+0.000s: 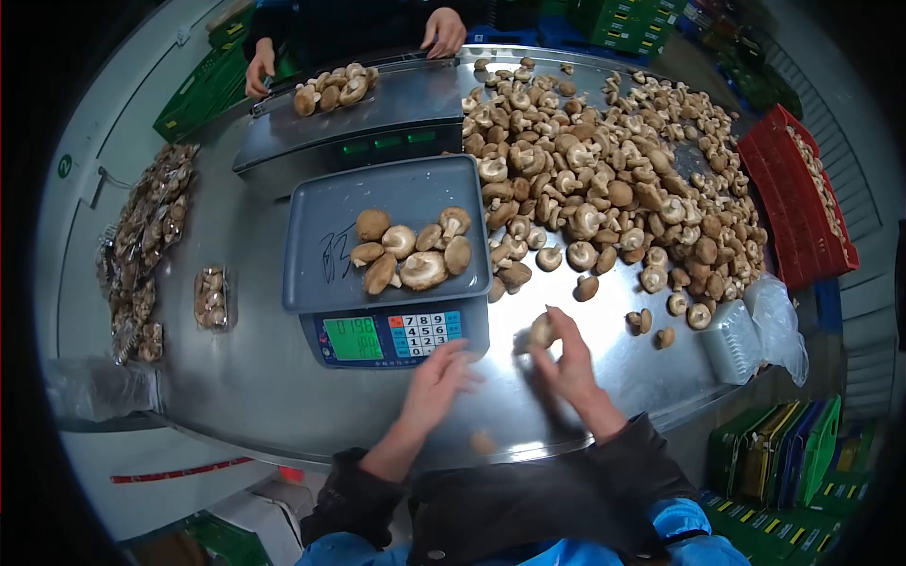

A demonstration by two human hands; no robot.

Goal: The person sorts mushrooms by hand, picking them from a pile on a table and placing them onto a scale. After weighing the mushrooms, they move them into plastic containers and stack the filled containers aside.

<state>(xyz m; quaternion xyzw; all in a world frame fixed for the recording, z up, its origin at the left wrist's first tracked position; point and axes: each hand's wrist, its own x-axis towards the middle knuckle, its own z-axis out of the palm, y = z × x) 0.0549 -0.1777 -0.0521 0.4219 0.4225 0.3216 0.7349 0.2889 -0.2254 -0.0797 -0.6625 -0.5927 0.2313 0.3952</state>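
A grey tray (321, 198) rests on a digital scale (392, 338) and holds several brown mushrooms (423, 270). My right hand (564, 363), right of the scale, pinches a single mushroom (542, 331) between thumb and fingers above the steel table. Over the lower right edge of the scale is my left hand (436, 387), its fingers spread and a little blurred, with nothing in it. A blurred mushroom (482, 442) is near the table's front edge, between my forearms. The large mushroom pile (604, 179) lies beyond my right hand.
Across the table, a co-worker's hands (445, 32) are beside a second scale (377, 104) bearing mushrooms. Wrapped mushroom packs (142, 245) line the left side, with one pack (213, 298) nearer the scale. At right are a red crate (788, 208), white trays (731, 341) and a plastic bag (779, 325).
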